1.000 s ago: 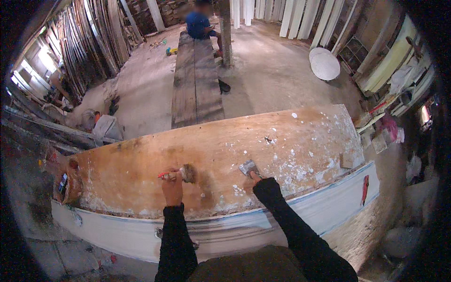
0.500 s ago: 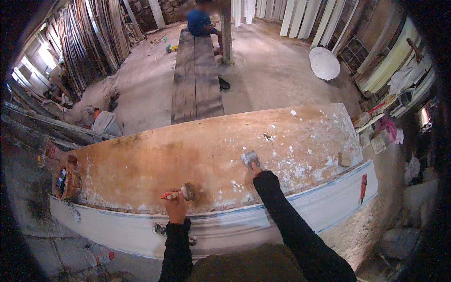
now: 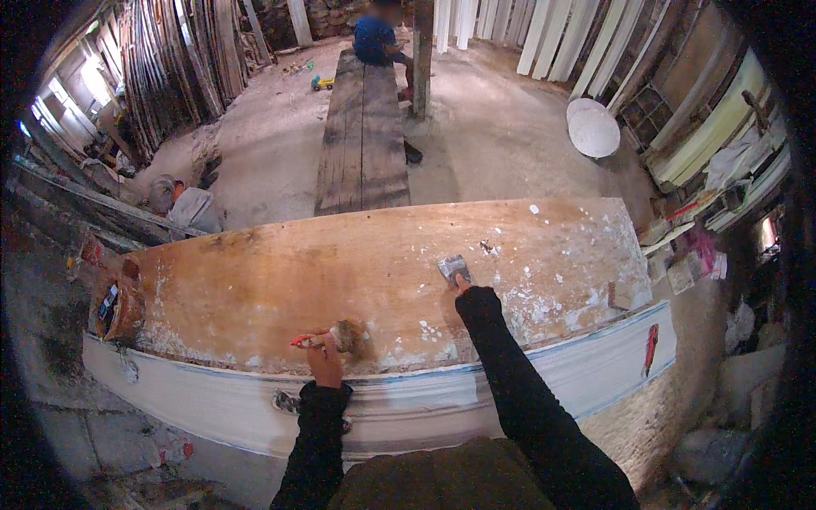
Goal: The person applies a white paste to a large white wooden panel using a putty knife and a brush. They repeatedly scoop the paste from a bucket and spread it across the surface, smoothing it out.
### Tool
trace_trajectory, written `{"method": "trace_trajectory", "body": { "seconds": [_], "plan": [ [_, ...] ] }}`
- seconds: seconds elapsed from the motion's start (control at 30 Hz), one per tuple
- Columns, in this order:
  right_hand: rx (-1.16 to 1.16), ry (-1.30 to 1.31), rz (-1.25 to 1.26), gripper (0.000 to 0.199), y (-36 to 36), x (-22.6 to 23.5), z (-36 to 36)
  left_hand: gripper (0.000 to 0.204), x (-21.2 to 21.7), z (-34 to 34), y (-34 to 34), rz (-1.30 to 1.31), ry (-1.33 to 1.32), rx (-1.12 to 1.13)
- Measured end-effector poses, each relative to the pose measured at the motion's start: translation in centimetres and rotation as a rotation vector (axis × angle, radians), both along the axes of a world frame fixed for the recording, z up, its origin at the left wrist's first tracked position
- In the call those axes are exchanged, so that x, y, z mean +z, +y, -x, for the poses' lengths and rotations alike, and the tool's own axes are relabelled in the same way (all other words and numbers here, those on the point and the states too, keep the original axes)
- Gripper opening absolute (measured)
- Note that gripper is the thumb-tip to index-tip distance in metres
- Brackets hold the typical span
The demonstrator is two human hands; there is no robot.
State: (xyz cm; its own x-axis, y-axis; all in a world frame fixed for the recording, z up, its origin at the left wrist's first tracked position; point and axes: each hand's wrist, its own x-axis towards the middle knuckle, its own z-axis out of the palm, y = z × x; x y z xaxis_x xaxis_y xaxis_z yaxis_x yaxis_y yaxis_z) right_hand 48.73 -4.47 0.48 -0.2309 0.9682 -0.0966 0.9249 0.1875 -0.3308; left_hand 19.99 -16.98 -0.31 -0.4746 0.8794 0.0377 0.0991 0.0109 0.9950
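Observation:
My left hand [image 3: 325, 364] is closed around the handle of a paintbrush [image 3: 348, 337], its broad bristles over the near part of a worn wooden board [image 3: 255, 289]. Reddish colour shows at the handle's end. Farther right, my right hand [image 3: 462, 284] grips a putty knife [image 3: 451, 267], its wide metal blade lying on or just above the board. White paint spots and flakes cover much of the board's right side. A long white panel with blue streaks [image 3: 425, 391] runs along the near edge.
A bucket [image 3: 126, 314] holding things stands at the board's left end. A red-handled tool [image 3: 651, 348] lies on the white panel's right end. Beyond are a plank bench [image 3: 361, 144] with a seated person in blue [image 3: 374, 38], a post [image 3: 422, 68] and a round white disc [image 3: 593, 127].
My right hand has moved the putty knife slightly away from me across the board. The left hand with the brush has shifted a little. The whole view has tilted slightly.

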Motion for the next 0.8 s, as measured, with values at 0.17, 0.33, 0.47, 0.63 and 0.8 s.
{"method": "trace_trajectory", "body": {
  "seconds": [0.17,0.33,0.47,0.63,0.8],
  "plan": [
    [0.056,0.017,0.092,0.021,-0.8,1.5,-0.7,0.016,0.6,0.7,-0.4,-0.034,0.050,0.007],
    [0.013,0.017,0.011,0.021,-2.7,-0.1,-1.0,0.016,-1.1,1.0,-0.3,0.076,0.189,-0.050],
    [0.033,-0.025,0.059,0.022,1.1,1.8,-0.3,0.017,2.9,-1.0,-0.2,0.043,-0.084,0.044],
    [0.075,0.056,0.088,0.022,-5.0,-0.4,-0.1,0.019,1.5,0.0,-0.3,-0.016,0.085,0.026],
    [0.133,0.056,0.015,0.022,-5.6,-0.9,2.8,0.017,0.7,-0.3,-0.1,-0.007,-0.080,0.034]
  ]
}}
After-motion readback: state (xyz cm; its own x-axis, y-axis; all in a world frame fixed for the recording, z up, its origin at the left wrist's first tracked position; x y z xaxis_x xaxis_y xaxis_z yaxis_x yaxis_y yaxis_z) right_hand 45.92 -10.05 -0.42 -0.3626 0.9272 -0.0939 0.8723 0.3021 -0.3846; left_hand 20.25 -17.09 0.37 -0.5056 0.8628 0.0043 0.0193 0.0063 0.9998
